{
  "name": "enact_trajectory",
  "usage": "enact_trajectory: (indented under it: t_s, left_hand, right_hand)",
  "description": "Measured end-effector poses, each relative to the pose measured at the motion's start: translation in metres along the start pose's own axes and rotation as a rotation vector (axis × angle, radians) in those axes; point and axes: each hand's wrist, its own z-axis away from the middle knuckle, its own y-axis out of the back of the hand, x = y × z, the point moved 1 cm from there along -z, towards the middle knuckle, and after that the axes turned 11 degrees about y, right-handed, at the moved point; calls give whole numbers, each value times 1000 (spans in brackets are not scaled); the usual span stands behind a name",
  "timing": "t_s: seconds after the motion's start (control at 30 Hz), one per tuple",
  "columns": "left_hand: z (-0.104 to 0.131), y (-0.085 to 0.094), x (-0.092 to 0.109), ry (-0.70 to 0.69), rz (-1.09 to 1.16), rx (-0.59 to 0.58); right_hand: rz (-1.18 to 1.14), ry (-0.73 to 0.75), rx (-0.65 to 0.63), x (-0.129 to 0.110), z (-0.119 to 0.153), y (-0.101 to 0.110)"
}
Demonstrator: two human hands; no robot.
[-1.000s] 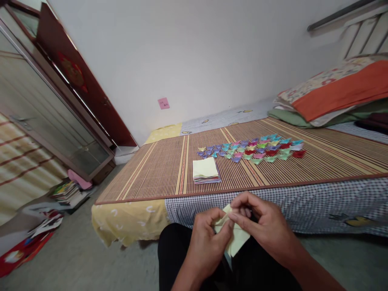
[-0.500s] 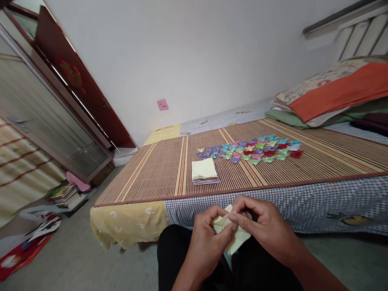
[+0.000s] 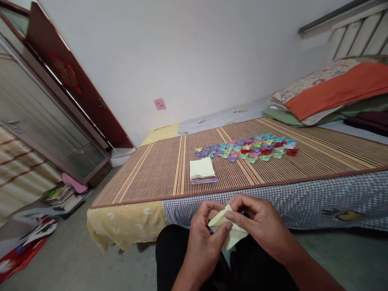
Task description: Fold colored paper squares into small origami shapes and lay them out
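Between my hands, above my lap, is a pale yellow sheet of paper [image 3: 232, 238], partly folded with creases and a point at its top. My left hand [image 3: 209, 234] grips its left side, thumb on the near face and fingers behind. My right hand [image 3: 257, 222] pinches the upper right part between thumb and fingers; some of those fingertips are hidden behind the paper. Just beyond my hands a stack of square paper [image 3: 202, 169], pale yellow on top, lies on the striped mat [image 3: 157, 169]. Several rows of small folded paper pieces [image 3: 248, 149] in many colours lie behind it.
The mat covers a bed whose checked sheet [image 3: 303, 206] hangs over the front edge. Pillows [image 3: 330, 91] are piled at the right by the wall. At the left stand a red door [image 3: 69, 76] and a pile of books [image 3: 59, 197] on the floor.
The yellow paper's upper part has opened out a little and shows a flatter face between my thumbs. Both hands keep hold of it. The view has shifted slightly.
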Motion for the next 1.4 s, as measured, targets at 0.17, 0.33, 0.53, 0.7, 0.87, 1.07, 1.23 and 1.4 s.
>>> enact_trajectory:
  t_s: [0.17, 0.33, 0.53, 0.7, 0.87, 1.07, 1.23, 1.4]
  left_hand:
    - [-3, -1, 0, 95, 155, -59]
    - [-1, 2, 2, 75, 130, -81]
    - [2, 8, -2, 49, 37, -67]
    - [5, 10, -1, 34, 71, -47]
    - [9, 14, -3, 17, 137, -3]
    - [10, 15, -4, 30, 181, 6]
    - [11, 15, -5, 30, 177, 22]
    - [10, 15, -7, 28, 178, 46]
  right_hand:
    - [12, -17, 31, 0, 3, 0]
    - [24, -21, 41, -1, 3, 0]
    - [70, 5, 40, -3, 3, -2]
    - [64, -16, 22, -2, 2, -3]
    - [48, -26, 31, 0, 3, -4]
    - [32, -28, 24, 0, 4, -3]
    - [32, -23, 30, -2, 3, -5]
    - [61, 3, 37, -5, 1, -5]
